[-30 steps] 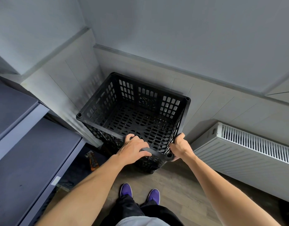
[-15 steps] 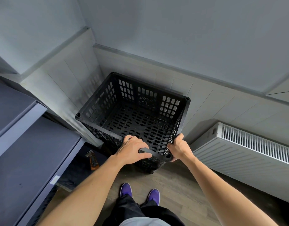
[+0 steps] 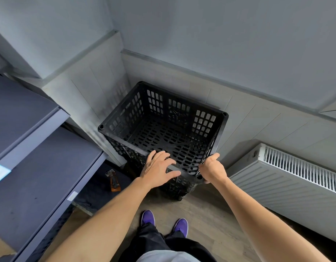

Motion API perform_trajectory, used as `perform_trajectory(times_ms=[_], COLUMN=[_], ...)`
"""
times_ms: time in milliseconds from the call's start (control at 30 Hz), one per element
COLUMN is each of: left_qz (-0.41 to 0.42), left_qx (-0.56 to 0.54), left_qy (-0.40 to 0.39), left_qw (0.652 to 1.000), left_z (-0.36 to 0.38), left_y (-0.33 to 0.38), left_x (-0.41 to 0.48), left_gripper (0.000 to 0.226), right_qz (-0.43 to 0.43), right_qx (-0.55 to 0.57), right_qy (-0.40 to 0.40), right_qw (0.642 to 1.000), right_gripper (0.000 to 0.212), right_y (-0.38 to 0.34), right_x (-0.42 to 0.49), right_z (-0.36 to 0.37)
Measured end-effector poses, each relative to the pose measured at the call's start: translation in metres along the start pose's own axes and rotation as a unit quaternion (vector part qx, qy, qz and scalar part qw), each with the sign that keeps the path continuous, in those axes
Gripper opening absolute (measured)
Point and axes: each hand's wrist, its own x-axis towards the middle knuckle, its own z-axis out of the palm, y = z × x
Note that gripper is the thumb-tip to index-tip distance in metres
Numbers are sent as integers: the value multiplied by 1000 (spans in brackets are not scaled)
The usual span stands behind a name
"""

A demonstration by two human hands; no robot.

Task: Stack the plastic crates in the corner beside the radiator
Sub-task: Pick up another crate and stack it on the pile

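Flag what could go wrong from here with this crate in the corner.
1. Only the right hand grips the crate, at its near right corner. The left hand lies open over the near rim, so the crate might tilt or slip if it isn't seated.
2. A shove could knock it against the radiator close by.

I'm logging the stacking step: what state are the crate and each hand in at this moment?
Crate: upright, empty, standing in the corner.
Left hand: open, fingers spread over the crate's near rim.
Right hand: curled round the crate's near right corner, gripping it.
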Motion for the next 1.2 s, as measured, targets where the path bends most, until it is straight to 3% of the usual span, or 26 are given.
perform_trajectory(times_ms=[100,200,267,367,467,733,1000,1200], left_qz=[-6,-33,-74,-133,-175,-288,-225,-211], left_qx=[3,-4,-13,-31,-30,-73,-167,-225], left_qy=[36,74,87,105,112,77,105,137], left_qw=[999,997,993,985,978,952,954,942], left_z=[-3,-15,-23,-40,-59,-97,-100,-97], left_y=[-7,-25,-41,-69,-95,-172,-209,-224], left_x=[-8,-17,-21,-28,-36,-38,-19,-15], left_gripper=[43,38,38,39,43,55,49,34], right_qz=[7,-35,-83,-162,-201,-215,-184,-181], right_qx=[-159,-289,-316,-280,-242,-236,-204,-199], right_qy=[33,77,86,43,-11,-7,-85,-66], right_qw=[987,953,941,945,949,948,958,961], right_gripper=[69,59,47,34,37,44,60,68], right_y=[-11,-24,-37,-64,-91,-161,-182,-184], right_x=[-9,-18,-21,-24,-29,-36,-17,-12], right_z=[-4,-6,-1,15,36,87,99,101])
